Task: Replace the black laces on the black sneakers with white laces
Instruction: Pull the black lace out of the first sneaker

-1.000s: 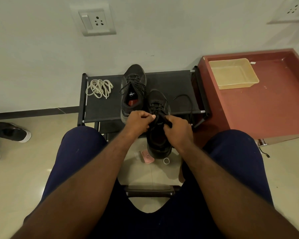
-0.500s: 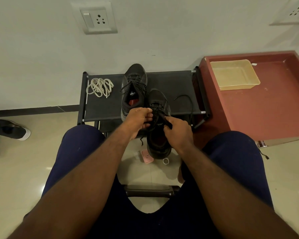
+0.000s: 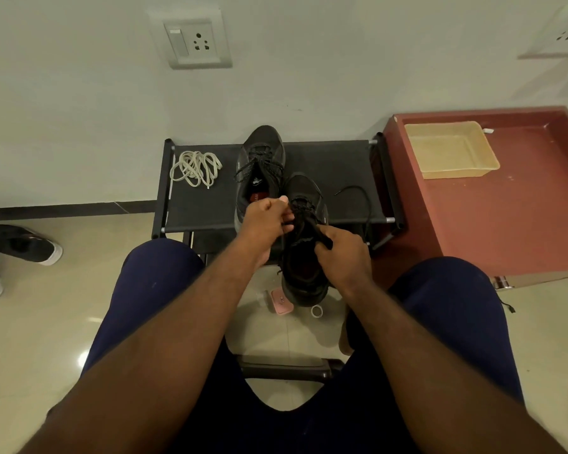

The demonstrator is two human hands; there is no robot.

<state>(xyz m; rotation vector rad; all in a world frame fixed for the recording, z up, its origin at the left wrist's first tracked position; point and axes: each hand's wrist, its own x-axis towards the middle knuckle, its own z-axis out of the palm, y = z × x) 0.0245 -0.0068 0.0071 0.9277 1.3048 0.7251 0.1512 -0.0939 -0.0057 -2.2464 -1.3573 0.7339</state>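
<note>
The black rack (image 3: 335, 165) stands just beyond both hands. The near sneaker (image 3: 304, 276) is held over the rack's front edge, with the right hand (image 3: 345, 257) curled around its upper. The left hand (image 3: 266, 224) pinches the sneaker's black lace (image 3: 300, 208) at the eyelets. The far sneaker (image 3: 263, 149), laced in black, sits on the rack just beyond the left fingers (image 3: 286, 221). The white laces (image 3: 195, 168) lie coiled on the rack, well left of them.

Dim, soft light (perhaps overhead)
</note>
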